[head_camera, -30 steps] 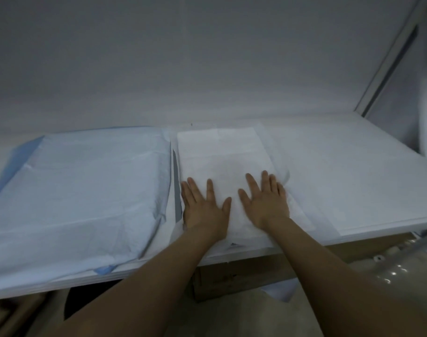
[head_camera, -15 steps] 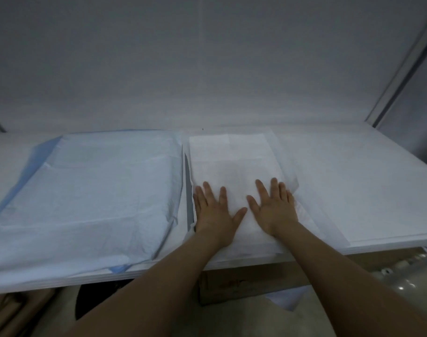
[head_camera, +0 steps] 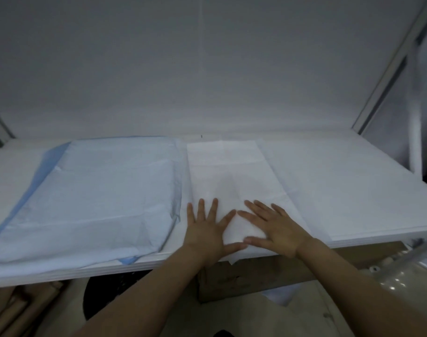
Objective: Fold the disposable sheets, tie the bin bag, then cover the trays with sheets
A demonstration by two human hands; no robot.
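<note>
A folded white sheet (head_camera: 228, 176) is laid on the table (head_camera: 353, 181), pressed flat at its near end by the left hand (head_camera: 206, 233) and right hand (head_camera: 276, 229), each grip spread wide. A blue sheet (head_camera: 95, 193) lies just beside it. No writing can be read, perhaps owing to dim light.

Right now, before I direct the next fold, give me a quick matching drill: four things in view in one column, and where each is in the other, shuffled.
Things:
1. folded white sheet
2. blue sheet
3. cardboard box
4. left hand

Places:
A. under the shelf edge, below the hands
B. on the left part of the shelf
C. flat on the near end of the white sheet, beside the right hand
D. in the middle of the shelf, running back toward the wall

Pairs: 1-D, 2-B, 3-A, 4-C
</note>
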